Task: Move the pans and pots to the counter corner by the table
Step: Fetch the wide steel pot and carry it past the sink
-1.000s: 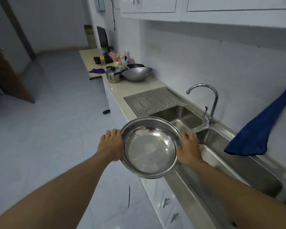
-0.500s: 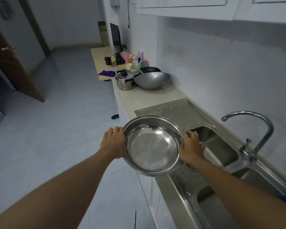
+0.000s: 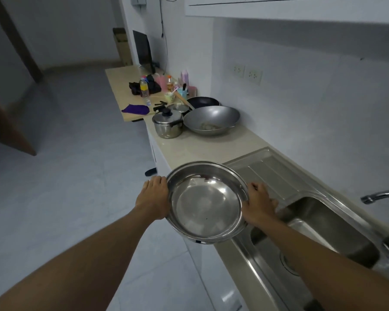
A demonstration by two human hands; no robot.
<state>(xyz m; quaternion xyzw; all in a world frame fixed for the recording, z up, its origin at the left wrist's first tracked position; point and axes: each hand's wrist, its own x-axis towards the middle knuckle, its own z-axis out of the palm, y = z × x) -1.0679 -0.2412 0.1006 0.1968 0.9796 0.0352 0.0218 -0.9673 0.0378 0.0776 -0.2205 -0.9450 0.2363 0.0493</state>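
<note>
item: steel pan (image 3: 206,202), carried clear of the counter, tilted toward the wearer, empty. left hand (image 3: 154,199) clasps the left rim, fingers curled behind; right hand (image 3: 257,205) clasps the right rim, thumb on the lip.

change: against the views of 1 s and 0.5 s ago, the pan now sits over the drainboard edge rather than beside the basin; the faucet (image 3: 380,195) has slid to the right border and the far corner looms larger. judged: carry well underway, set-down not yet begun.

destination, left to right: wooden table (image 3: 119,86) with purple cloth (image 3: 135,108) and bottles; lidded pot (image 3: 167,123); grey wok (image 3: 211,120); dark frying pan (image 3: 202,101) behind it. 3 vessels already parked.

surface: beige counter (image 3: 200,147), bare between wok and drainboard (image 3: 272,171); sink (image 3: 319,223) at right.

room: pale tiled floor, white walls, 2 sockets, dark door at left.
</note>
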